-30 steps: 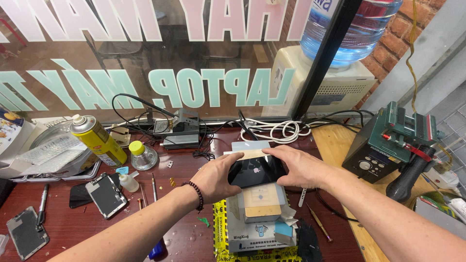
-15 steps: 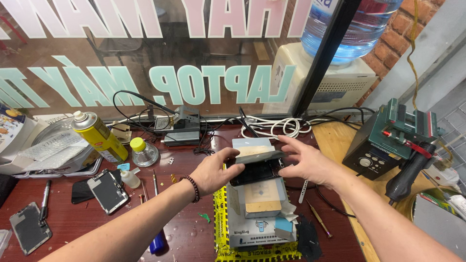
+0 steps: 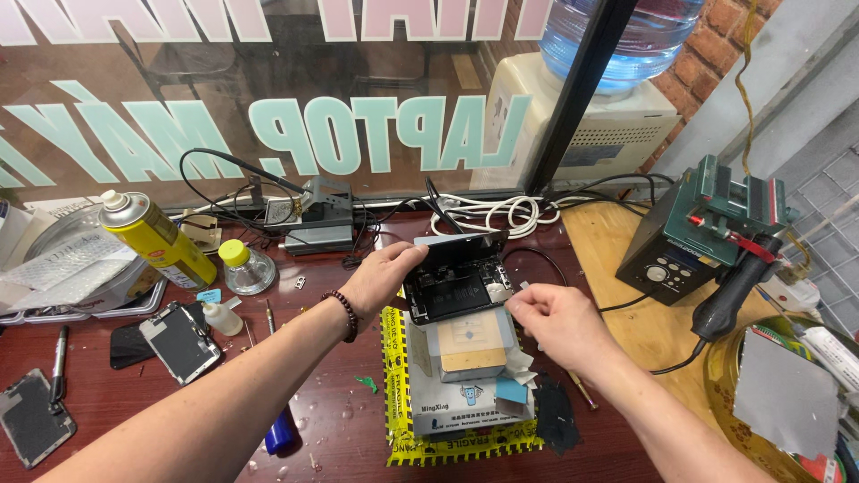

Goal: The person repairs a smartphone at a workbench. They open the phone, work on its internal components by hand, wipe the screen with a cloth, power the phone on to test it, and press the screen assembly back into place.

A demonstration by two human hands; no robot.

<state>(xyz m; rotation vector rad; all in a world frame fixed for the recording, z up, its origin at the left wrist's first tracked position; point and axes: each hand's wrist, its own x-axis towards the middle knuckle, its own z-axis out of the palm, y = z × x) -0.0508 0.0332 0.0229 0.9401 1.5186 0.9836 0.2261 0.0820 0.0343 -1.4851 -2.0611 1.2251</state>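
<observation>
Tilting up since a moment ago, the opened phone body (image 3: 458, 284) now shows its insides. The left hand (image 3: 383, 279) grips its left edge, fingers curled shut. Just right, the right hand (image 3: 553, 324), no longer cupping it, pinches closed at the lower right corner, above the heating pad (image 3: 470, 344).

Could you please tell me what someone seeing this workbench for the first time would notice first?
At the centre, the left hand tilts up an opened phone with its insides showing, while the right hand pinches at its right edge, above a grey heating plate wrapped in yellow tape. At far left stands a yellow spray can, at right a green soldering station, and behind it a water dispenser.
</observation>
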